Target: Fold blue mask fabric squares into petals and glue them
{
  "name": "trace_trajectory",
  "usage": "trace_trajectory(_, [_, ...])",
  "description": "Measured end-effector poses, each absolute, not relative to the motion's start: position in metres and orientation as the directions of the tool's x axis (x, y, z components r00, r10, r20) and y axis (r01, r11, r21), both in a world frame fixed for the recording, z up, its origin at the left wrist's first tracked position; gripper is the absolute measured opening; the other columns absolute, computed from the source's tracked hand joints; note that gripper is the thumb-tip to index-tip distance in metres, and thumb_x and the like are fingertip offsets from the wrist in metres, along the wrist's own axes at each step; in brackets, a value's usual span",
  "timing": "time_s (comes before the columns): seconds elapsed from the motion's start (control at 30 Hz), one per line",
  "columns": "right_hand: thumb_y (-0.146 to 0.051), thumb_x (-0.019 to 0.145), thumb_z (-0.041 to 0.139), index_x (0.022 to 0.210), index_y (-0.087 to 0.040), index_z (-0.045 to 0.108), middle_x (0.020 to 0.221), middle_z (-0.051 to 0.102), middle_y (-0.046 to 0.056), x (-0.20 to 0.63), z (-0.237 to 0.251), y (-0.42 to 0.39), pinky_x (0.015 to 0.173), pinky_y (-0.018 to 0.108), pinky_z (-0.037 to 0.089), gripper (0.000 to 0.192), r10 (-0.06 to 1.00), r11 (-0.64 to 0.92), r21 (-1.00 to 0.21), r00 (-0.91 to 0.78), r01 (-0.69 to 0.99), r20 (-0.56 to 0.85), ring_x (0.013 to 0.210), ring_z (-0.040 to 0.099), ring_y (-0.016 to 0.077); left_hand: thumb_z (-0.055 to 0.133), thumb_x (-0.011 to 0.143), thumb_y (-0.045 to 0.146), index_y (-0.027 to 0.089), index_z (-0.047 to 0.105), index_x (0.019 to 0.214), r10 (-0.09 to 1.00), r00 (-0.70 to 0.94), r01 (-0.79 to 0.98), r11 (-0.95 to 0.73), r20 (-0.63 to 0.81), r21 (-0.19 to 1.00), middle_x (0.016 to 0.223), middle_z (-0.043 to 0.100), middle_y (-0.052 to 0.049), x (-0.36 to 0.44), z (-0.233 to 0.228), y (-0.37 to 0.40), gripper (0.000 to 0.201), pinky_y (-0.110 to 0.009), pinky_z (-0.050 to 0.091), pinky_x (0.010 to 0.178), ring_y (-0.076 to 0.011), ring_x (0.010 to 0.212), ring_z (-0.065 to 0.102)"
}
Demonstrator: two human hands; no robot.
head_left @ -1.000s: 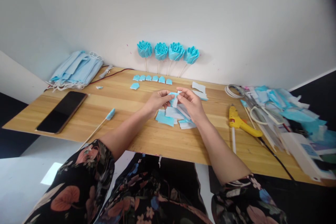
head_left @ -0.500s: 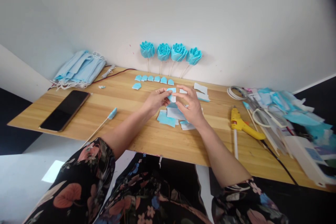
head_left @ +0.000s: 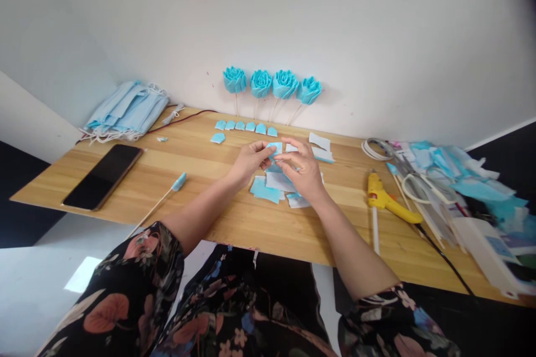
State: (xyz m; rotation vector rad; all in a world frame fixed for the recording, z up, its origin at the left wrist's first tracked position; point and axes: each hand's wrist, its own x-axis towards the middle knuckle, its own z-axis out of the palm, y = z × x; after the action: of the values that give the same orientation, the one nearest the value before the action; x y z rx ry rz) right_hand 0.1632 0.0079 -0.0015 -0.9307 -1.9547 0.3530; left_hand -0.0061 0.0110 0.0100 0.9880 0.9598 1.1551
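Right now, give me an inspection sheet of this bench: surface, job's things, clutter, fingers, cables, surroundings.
Surface: wooden table, light grain, against a white wall.
Job's things: small blue piece pinched between left hand and right hand; cut blue and white pieces lie under the hands; row of blue petals; four blue roses on sticks lean on the wall.
Clutter: mask stack, phone, tipped stick, yellow glue gun, scrap heap.
Fingers: both hands' fingertips closed on the piece.
Cables: black glue gun lead; red wire.
Surroundings: nothing seen beyond wall and floor.
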Motion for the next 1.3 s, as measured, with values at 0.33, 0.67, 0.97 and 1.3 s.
trace_trajectory(0.33, [-0.034,0.083,0.070,0.087,-0.025,0.069,0.122,0.064,0.006,0.162,-0.010,0.010,0.098,0.041,0.049,0.010,0.852,0.524,-0.800,-0.184,0.291,0.491,0.118,0.058,0.0230,0.069,0.084,0.027,0.014,0.059,0.073,0.989,0.143,-0.223,0.056,-0.024,0.973,0.052,0.051,0.005,-0.004,0.015,0.006,0.019,-0.020,0.034,0.051,-0.0055,0.047,0.044])
trace_trajectory(0.67, [-0.040,0.076,0.076,0.118,-0.026,0.060,0.120,0.064,0.007,0.158,-0.016,0.013,0.093,0.036,0.054,0.046,0.928,0.371,-0.920,-0.095,0.123,0.361,0.116,0.059,0.0217,0.071,0.081,0.030,0.014,0.059,0.072,0.984,0.178,-0.216,0.011,0.028,0.976,0.055,0.052,0.004,-0.005,0.012,0.007,0.022,-0.021,0.035,0.052,-0.0062,0.050,0.045])
trace_trajectory(0.97, [-0.041,0.075,0.075,0.123,-0.028,0.058,0.099,0.068,0.002,0.157,-0.009,0.011,0.079,0.033,0.054,0.053,0.945,0.311,-0.948,-0.130,0.064,0.301,0.088,0.064,0.0175,0.075,0.077,0.038,0.013,0.061,0.074,0.980,0.198,-0.190,0.013,0.026,0.982,0.058,0.053,0.003,-0.005,0.009,0.008,0.029,-0.021,0.035,0.053,-0.0064,0.053,0.045])
trace_trajectory(1.3, [-0.038,0.075,0.074,0.118,-0.027,0.062,0.077,0.057,-0.004,0.157,-0.006,0.010,0.068,0.028,0.048,0.046,0.949,0.306,-0.949,-0.106,0.071,0.298,0.072,0.055,0.0129,0.072,0.077,0.046,0.014,0.061,0.073,0.979,0.204,-0.151,0.027,0.004,0.988,0.060,0.055,0.002,-0.004,0.011,0.008,0.034,-0.021,0.038,0.054,-0.0074,0.056,0.048])
